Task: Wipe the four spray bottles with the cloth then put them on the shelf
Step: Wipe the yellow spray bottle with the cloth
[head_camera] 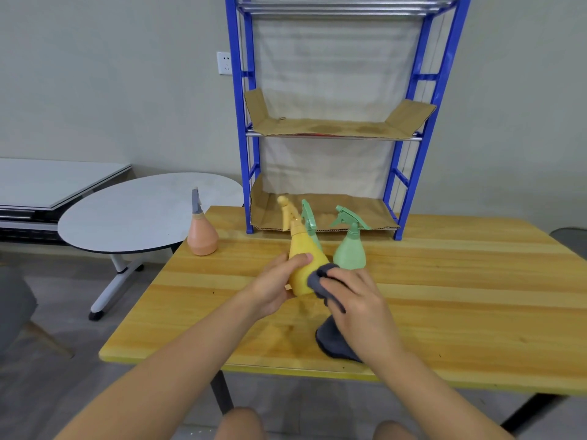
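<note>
The left hand [273,285] grips the yellow spray bottle [303,265]; the right hand [359,300], fingers curled, presses the grey cloth [320,277] against its side.

I see the yellow spray bottle [305,265] lifted off the bench [444,281] and tilted, nozzle pointing away to the left, with the dark grey cloth [330,315] pressed against its lower right side and trailing down to the bench. Just behind it a green spray bottle [349,249] stands upright, and a second green spray bottle [308,220] shows only its trigger head past the yellow one. A peach spray bottle [202,238] with a grey head stands upright near the bench's far left corner. The blue-framed shelf [324,128], its tiers lined with cardboard, sits at the bench's back edge.
</note>
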`<state>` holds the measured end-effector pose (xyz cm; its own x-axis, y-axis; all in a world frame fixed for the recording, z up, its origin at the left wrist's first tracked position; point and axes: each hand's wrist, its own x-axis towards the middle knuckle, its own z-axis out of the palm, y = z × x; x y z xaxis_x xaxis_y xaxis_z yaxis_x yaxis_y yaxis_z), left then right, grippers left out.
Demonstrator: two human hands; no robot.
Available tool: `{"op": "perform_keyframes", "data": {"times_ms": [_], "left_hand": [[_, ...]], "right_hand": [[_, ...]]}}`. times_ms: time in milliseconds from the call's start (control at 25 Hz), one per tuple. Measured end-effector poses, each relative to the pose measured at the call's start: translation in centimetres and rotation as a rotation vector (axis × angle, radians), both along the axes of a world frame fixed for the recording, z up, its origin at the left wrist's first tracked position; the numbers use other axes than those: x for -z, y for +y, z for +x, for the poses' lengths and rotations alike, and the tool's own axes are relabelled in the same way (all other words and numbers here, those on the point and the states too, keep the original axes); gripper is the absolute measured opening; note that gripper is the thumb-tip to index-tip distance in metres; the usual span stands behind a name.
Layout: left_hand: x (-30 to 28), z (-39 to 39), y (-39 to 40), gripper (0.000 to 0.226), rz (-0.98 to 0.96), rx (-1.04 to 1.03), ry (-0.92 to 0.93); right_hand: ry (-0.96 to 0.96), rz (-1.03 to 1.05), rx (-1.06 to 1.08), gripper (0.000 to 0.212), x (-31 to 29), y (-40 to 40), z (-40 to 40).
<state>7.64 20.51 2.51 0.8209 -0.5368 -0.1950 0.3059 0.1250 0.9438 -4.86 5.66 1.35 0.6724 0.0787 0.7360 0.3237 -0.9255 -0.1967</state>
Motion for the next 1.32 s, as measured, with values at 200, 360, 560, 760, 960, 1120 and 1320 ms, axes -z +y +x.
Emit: {"op": "perform_keyframes", "data": {"times_ms": [200, 360, 560, 760, 960, 1120, 1320], "left_hand": [[0.0, -0.2, -0.3, 0.053, -0.059, -0.087, 0.008], [-0.2, -0.4, -0.7, 0.064, -0.031, -0.163, -0.023], [-0.3, -0.2, -0.1, 0.046, -0.049, -0.03, 0.001], [0.0, -0.1, -0.3, 0.064, -0.021, -0.081, -0.045], [-0.3, -0.6, -0.8, 0.074, -0.004, -0.191, -0.081], [-0.3, -0.6, -0.1, 0.046, -0.098, -0.079, 0.022], [0.1, -0.3, 0.0, 0.057, 0.025, -0.087, -0.032]], "right_hand": [[0.005, 0.093, 0.058, 0.032, -0.2, -1.0, 0.6], [0.028, -0.068, -0.049, 0.033, 0.5, 0.5, 0.1], [-0.001, 0.128, 0.092, 0.034, -0.6, -1.3, 0.6], [0.01, -0.035, -0.044, 0.032, 0.2, -0.6, 0.3], [0.02, 0.03, 0.008, 0.036, 0.4, -0.1, 0.5], [0.029, 0.087, 0.054, 0.033, 0.4, -1.0, 0.8], [0.009, -0.041, -0.056, 0.033, 0.4, 0.1, 0.3]]}}
